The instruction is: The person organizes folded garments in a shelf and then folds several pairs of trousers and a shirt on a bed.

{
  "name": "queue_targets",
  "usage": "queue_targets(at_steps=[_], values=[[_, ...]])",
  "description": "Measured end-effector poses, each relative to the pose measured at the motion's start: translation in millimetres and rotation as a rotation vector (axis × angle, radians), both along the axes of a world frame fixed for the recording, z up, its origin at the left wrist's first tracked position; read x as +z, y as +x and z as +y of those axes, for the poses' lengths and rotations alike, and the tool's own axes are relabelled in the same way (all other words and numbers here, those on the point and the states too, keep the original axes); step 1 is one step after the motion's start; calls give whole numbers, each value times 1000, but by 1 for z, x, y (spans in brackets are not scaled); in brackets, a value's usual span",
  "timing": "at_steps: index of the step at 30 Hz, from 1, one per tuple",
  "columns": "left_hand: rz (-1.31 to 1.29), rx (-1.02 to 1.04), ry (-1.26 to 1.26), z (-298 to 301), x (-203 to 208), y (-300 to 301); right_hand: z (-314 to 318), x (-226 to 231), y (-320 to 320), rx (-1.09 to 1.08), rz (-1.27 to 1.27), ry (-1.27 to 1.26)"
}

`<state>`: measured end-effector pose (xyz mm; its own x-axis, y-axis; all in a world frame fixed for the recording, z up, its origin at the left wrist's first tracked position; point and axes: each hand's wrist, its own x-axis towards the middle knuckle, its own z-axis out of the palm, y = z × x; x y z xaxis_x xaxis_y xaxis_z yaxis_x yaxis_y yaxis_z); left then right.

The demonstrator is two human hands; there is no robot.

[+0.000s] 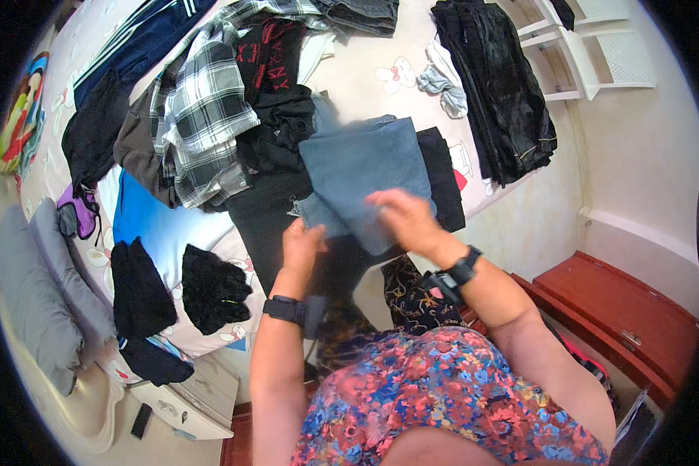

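Blue-grey denim jeans point(380, 159) lie partly folded in front of me, on top of dark clothing at the bed's near edge. At their lower left corner, beside a frayed hem, my left hand point(304, 242) is closed on the cloth. My right hand point(408, 221) is over the right part of the jeans with its fingers bent. Motion smears its fingertips and the denim flap below, so its grip is unclear. Black trousers point(268, 221) spread out under the jeans to the left, and a folded black garment point(443, 179) shows to the right.
A stack of folded black trousers point(495, 89) lies at the far right, beside grey-white socks point(445, 81). Left of me are a plaid shirt point(210, 109), a black furry piece point(213, 289) and grey pillows point(35, 295). A white shelf point(571, 58) and reddish-brown wooden furniture point(606, 303) stand right.
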<state>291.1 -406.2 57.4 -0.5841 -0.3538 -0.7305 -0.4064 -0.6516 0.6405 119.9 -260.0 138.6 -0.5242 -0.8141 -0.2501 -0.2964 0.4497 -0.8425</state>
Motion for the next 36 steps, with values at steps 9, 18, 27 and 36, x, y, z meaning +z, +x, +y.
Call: queue_targets(at_steps=[9, 18, 27, 36], values=[[-14, 130, -174, -30, 49, 61, 182, -6, -107, -1103, -744, -374], [26, 424, 11, -18, 35, 59, 137, -14, -60, -765, -130, -148], [177, 356, 175, 10, 82, 15, -4, -1, 16, -76, -83, 14], [285, 326, 259, 25, 118, 26, -14, 2, 8, -34, -230, 77]])
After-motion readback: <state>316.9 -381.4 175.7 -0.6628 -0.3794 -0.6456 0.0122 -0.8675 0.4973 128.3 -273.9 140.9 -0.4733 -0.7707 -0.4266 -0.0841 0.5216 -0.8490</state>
